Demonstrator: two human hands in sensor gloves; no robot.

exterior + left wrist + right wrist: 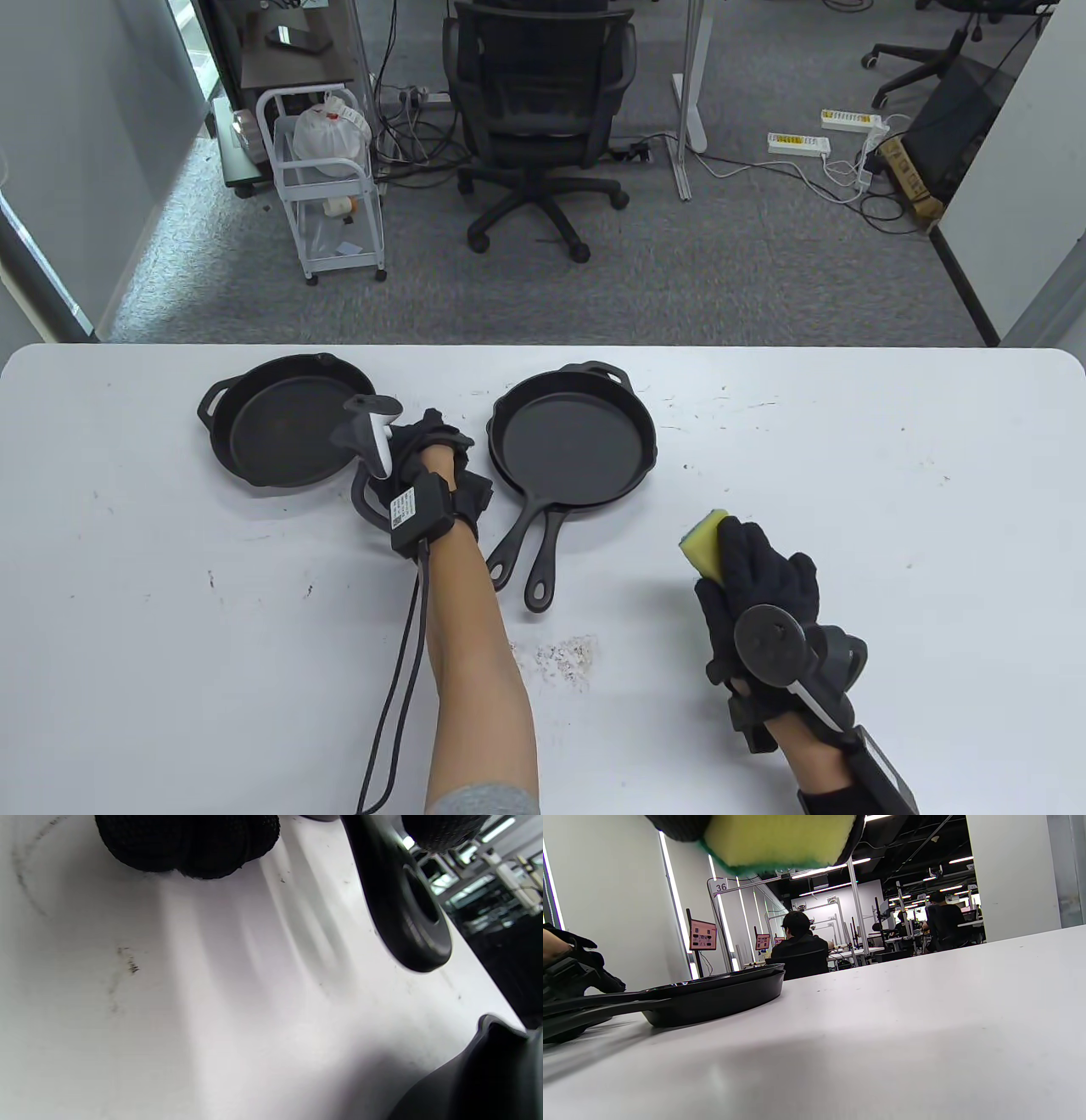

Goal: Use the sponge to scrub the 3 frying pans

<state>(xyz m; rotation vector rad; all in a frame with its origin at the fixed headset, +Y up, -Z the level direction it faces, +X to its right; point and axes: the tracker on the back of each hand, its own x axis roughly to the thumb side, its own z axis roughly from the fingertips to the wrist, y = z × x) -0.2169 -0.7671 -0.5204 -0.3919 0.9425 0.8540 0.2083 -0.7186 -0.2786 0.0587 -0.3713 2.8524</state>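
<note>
Three black cast-iron frying pans lie on the white table (848, 475). One pan (284, 424) sits alone at the left. The other two are stacked (573, 437) in the middle, their handles (530, 556) pointing toward me. My left hand (428, 446) lies between the left pan and the stack, over the left pan's handle. In the left wrist view that handle (403, 912) runs out from between my gloved fingers (191, 844). My right hand (734, 543) grips a yellow-green sponge (706, 543) just above the table, right of the stack; the sponge (780, 838) also shows in the right wrist view.
A patch of crumbs (568, 658) lies on the table near its front, between my arms. A cable (399, 679) trails from my left wrist. Past the far edge stand an office chair (539, 127) and a white cart (327, 178).
</note>
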